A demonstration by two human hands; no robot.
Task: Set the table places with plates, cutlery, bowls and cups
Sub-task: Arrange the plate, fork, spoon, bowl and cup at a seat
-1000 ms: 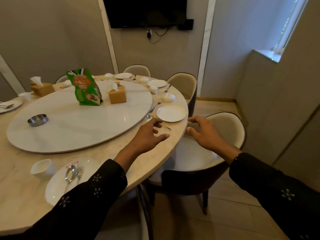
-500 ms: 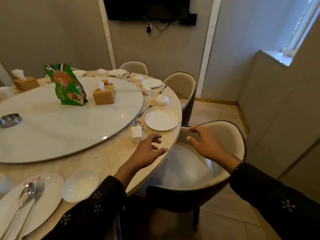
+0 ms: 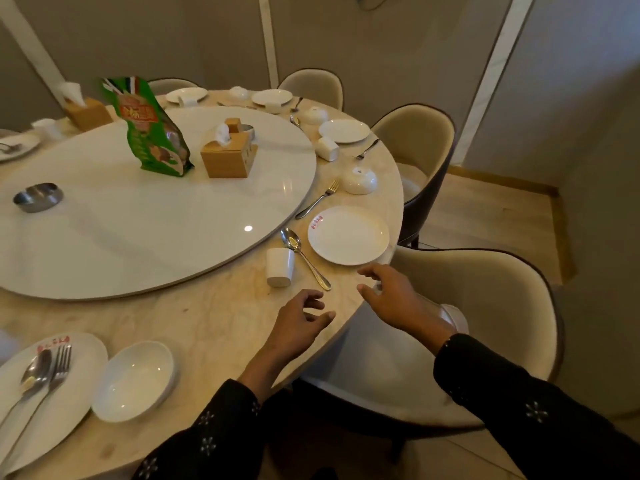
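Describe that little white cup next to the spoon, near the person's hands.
The cup is small, plain white, handleless, and looks like glazed ceramic. It stands upside down on the marble table, beside the turntable's edge. The spoon lies just to its right, very close; contact is unclear. Neither hand touches it; the left hand hovers nearest.

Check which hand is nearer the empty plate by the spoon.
Right. The right hand hovers just below the plate at its near rim, not touching. The left hand sits farther back, below the spoon.
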